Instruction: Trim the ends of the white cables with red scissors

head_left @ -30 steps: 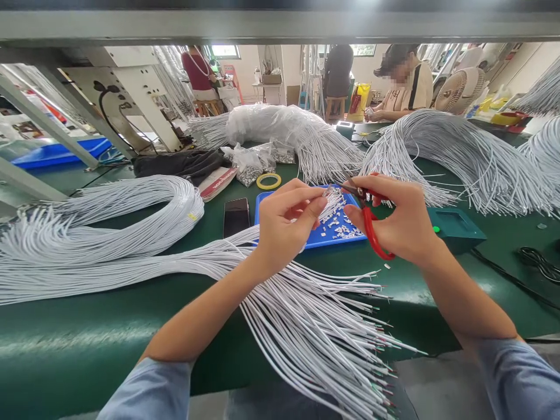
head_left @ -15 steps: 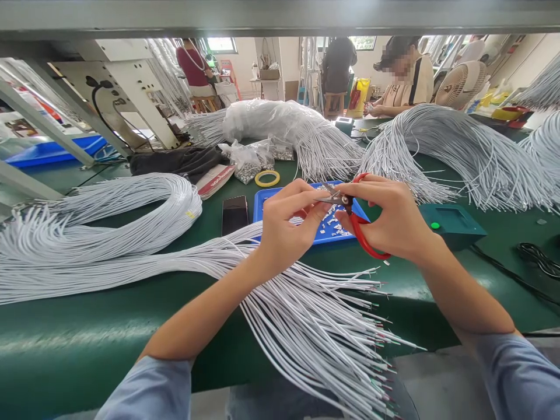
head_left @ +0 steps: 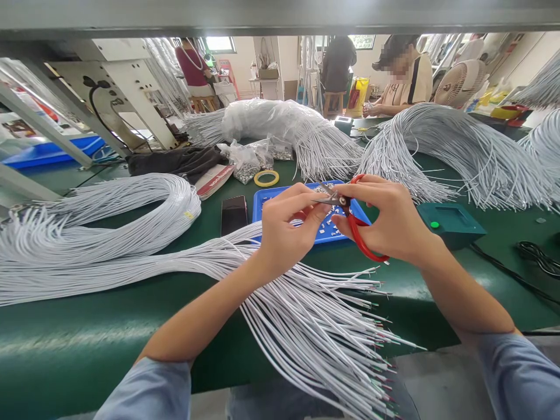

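Over the blue tray, which holds small pale pieces, my two hands meet. My right hand is closed on red-handled scissors, thumb and fingers at the handles. The dark blades stand apart and point left at the fingertips of my left hand. Those fingers are pinched together on what looks like the end of a white cable, mostly hidden by the hand. Below my left hand a fan of white cables spreads across the bench, its stripped ends showing thin coloured wires.
A coiled cable bundle and a phone lie left. Behind the tray are yellow tape, bagged metal parts and large cable bundles. A green box sits right. A co-worker sits across the bench.
Hardly anything differs. The scissors and my right hand have shifted very slightly left, and both hands keep their grip.
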`<state>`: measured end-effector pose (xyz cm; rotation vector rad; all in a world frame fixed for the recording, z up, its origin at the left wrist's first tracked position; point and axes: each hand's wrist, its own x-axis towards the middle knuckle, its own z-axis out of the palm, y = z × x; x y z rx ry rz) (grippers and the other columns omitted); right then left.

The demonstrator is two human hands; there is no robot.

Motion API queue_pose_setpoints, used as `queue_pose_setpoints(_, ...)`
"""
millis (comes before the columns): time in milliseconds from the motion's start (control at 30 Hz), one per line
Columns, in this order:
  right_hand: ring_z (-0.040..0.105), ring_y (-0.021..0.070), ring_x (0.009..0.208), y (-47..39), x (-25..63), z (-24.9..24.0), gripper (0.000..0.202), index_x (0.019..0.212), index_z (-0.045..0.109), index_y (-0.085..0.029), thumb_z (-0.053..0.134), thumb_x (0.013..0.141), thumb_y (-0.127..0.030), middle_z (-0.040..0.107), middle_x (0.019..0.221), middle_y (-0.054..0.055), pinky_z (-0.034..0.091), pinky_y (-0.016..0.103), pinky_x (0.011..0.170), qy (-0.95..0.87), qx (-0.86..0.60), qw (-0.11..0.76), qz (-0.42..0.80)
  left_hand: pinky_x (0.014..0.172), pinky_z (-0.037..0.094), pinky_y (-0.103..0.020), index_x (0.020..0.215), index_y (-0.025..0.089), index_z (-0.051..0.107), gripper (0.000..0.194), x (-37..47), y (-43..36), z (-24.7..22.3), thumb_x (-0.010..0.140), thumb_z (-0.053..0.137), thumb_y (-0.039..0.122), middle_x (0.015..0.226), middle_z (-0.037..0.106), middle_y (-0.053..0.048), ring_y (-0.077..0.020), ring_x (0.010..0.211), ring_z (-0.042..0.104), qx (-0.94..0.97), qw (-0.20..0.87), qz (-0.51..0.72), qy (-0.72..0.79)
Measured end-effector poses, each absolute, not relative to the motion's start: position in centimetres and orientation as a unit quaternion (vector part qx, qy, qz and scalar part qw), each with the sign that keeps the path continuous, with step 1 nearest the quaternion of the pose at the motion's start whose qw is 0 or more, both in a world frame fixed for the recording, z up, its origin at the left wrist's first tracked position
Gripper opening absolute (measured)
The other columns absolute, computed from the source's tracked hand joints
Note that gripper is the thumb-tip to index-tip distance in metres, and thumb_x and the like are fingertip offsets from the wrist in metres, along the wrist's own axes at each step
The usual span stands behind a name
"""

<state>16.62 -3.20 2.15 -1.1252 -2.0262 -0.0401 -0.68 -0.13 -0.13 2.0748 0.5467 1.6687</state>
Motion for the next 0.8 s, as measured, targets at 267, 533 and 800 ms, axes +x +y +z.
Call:
queue_pose_setpoints(267, 0.062, 0.0184, 0.075, -3.9, 16.4, 2.4, 0.031, 0.1, 0.074, -0.026, 0.069, 0.07, -0.019, 0.072, 0.087, 0.003, 0.047, 0.031, 0.061, -0.788, -0.456, 0.412, 0.04, 0.049, 0.047, -0.017, 0.08, 0.018, 0.073, 0.009, -0.7, -0.5, 0.1, 0.083, 0.066, 0.015, 0.069, 0.066, -0.001, -0.0073, 0.061, 0.057, 0.757, 0.187, 0.6, 0.179)
queue_pose_setpoints(533, 0.056, 0.0136, 0.062, -3.7, 17.3, 3.2, 0.022, 0.093, 0.075, -0.021, 0.07, 0.072, -0.022, 0.069, 0.073, 0.001, 0.046, 0.031, 0.061, -0.758, -0.502, 0.395, 0.132, 0.04, 0.045, -0.016, 0.079, 0.02, 0.073, 0.007, -1.1, 0.4, 0.2, 0.083, 0.069, 0.025, 0.067, 0.062, 0.002, -0.0034, 0.045, 0.054, 0.686, 0.308, 0.633, 0.185)
queue_pose_setpoints(800, 0.065, 0.0122, 0.067, -4.5, 16.7, 3.1, 0.021, 0.089, 0.069, -0.024, 0.076, 0.07, -0.018, 0.069, 0.074, -0.003, 0.051, 0.026, 0.06, -0.665, -0.385, 0.589, 0.251, 0.044, 0.049, -0.014, 0.075, 0.019, 0.073, 0.006, -0.9, -0.8, 0.6, 0.078, 0.073, 0.024, 0.065, 0.064, 0.001, -0.006, 0.055, 0.057, 0.703, 0.335, 0.598, 0.188)
